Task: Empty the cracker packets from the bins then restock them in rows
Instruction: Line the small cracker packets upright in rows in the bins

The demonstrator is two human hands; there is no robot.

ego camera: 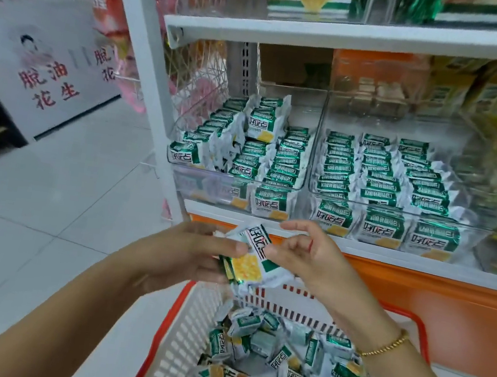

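step: restock phase, judging by the layout. right bin at 1 o'clock from the hands looks done, three tidy rows. left bin at 12 o'clock has rows in, but the middle one looks uneven, with one packet standing proud at the back. loose packets lie heaped in the basket at 6 o'clock, so plenty is left to place.

left hand grip: fingers and thumb curled round the held packets, a small stack, above the basket and just short of the shelf edge. right hand grip: thumb and forefinger pinch the stack's top packet at its 3 o'clock edge, other fingers loose.

next, likely: square the stack, all labels one way, lift to 12 o'clock, slot it upright into the left bin's short row. crinkly wrappers slide, so needs a firm pinch.
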